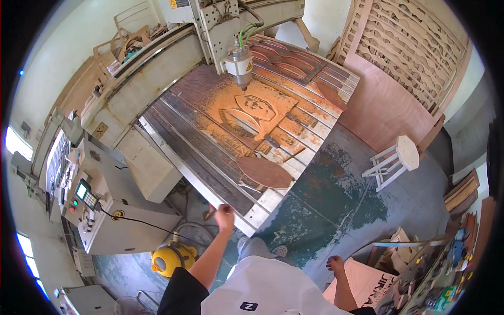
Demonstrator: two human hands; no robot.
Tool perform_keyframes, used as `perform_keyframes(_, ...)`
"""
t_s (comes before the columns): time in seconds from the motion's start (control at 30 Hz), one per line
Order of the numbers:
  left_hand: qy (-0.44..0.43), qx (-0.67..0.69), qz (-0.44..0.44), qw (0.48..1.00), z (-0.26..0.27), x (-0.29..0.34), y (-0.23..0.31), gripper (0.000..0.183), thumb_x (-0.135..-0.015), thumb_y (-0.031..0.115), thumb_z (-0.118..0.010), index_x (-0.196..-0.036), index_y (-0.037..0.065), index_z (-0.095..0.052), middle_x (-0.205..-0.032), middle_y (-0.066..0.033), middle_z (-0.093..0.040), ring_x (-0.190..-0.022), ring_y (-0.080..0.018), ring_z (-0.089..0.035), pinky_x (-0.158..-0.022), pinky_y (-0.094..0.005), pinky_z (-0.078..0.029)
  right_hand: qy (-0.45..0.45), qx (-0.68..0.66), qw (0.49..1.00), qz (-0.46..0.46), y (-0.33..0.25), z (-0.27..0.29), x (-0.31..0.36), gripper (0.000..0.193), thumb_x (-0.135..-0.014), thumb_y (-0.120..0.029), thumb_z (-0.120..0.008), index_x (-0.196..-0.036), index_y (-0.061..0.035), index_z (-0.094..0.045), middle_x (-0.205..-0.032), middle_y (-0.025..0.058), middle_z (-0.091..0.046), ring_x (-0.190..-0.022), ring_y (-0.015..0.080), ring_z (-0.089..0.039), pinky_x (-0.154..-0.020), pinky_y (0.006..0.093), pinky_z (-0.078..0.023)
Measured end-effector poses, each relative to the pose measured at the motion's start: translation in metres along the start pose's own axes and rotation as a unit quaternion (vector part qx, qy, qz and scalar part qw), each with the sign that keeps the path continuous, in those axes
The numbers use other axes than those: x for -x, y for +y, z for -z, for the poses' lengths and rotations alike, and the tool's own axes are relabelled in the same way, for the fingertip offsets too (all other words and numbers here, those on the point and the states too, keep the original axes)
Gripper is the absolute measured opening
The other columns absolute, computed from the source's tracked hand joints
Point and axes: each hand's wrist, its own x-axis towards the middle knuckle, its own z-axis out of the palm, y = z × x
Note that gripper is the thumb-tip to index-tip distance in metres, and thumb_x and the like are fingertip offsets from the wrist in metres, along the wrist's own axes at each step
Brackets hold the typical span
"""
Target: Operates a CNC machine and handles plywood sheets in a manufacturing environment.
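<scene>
My left hand (224, 216) is closed at the near left edge of the CNC router bed (257, 212). A small red and brown thing (209, 212) shows just beside it; whether my fingers hold it is hidden. My right hand (334, 264) hangs at my right side, fingers loosely apart and holding nothing. On the bed, orange sawdust covers a wooden board (278, 100) with curved leaf-shaped cuts. Above that board hangs the spindle (240, 67). A loose dark wooden oval (265, 172) lies at the bed's near end, beside a dark clamp (272, 140).
A control cabinet (131, 226) with a handheld keypad (86, 194) stands left, its cable sagging toward me. On the floor is a yellow vacuum (173, 258). To the right stand a white stool (399, 157), a pink board (362, 278) and a cluttered shelf (446, 268). Cut-out panels (409, 47) lean behind.
</scene>
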Motion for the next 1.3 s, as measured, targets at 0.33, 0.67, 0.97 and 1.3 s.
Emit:
perform_keyframes(0.33, -0.030, -0.068, 0.243, 0.967, -0.171, -0.038, 0.063, 0.075, -0.058, 0.030, -0.077, -0.113, -0.006, -0.040, -0.103, -0.0239, -0.055, -0.100, -0.0323, -0.055, -0.084, -0.0376, -0.046, 0.061, 0.212, 0.914, 0.342, -0.202, 0.010, -0.121, 0.022, -0.077, -0.011, -0.062, -0.096, -0.0006, -0.059, -0.077, 0.0104, -0.063, -0.066, 0.0171, -0.060, -0.060, 0.0291, -0.049)
perform_keyframes(0.67, 0.133, -0.163, 0.516, 0.830, -0.218, -0.082, 0.101, 0.088, -0.052, 0.036, -0.083, -0.119, 0.007, -0.034, -0.115, -0.0165, -0.048, -0.108, -0.0318, -0.050, -0.088, -0.0438, -0.046, -0.107, 0.247, 0.820, 0.504, -0.457, -0.097, -0.179, 0.023, -0.076, -0.012, -0.065, -0.095, -0.0009, -0.059, -0.080, 0.0121, -0.064, -0.073, 0.0188, -0.063, -0.067, 0.0291, -0.050)
perform_keyframes(0.97, 0.257, 0.001, 0.455, 0.853, -0.229, -0.068, 0.092, 0.053, -0.056, 0.016, -0.080, -0.097, -0.001, -0.051, -0.098, -0.0180, -0.056, -0.093, -0.0297, -0.055, -0.082, -0.0373, -0.044, -0.174, 0.345, 0.790, 0.477, -0.641, -0.261, -0.236, 0.036, -0.073, -0.020, -0.067, -0.100, 0.0006, -0.057, -0.086, 0.0174, -0.062, -0.082, 0.0296, -0.061, -0.070, 0.0369, -0.049)
perform_keyframes(1.3, 0.373, 0.312, 0.288, 0.825, -0.217, -0.053, 0.172, 0.023, -0.078, -0.002, -0.059, -0.093, 0.002, -0.043, -0.087, -0.0076, -0.055, -0.079, -0.0158, -0.053, -0.073, -0.0294, -0.043, -0.067, 0.489, 0.713, 0.497, -0.684, -0.319, -0.282, 0.056, -0.075, -0.024, -0.061, -0.115, 0.0114, -0.043, -0.111, 0.0271, -0.047, -0.106, 0.0381, -0.046, -0.088, 0.0419, -0.041)
